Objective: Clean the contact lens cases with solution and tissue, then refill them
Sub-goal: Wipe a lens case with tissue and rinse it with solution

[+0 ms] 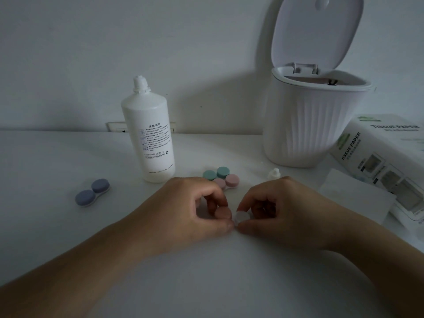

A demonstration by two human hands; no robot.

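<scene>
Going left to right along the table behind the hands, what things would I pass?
Blue lens case → solution bottle → green and pink lens cases → small white cap → white bin → tissue paper box.

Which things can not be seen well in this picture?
- Case in the hands: head view, fingers cover most of it.
- Bin contents: its rim hides them.
- Tissue pack: cut off by the right edge.
- Bottle label: print too small to read.

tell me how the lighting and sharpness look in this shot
Head view: dim, grey, underexposed; the open bin casts a soft shadow leftward on the wall; wide-angle bending tilts the tissue box at the right edge; small print on the solution bottle is unreadable.
</scene>
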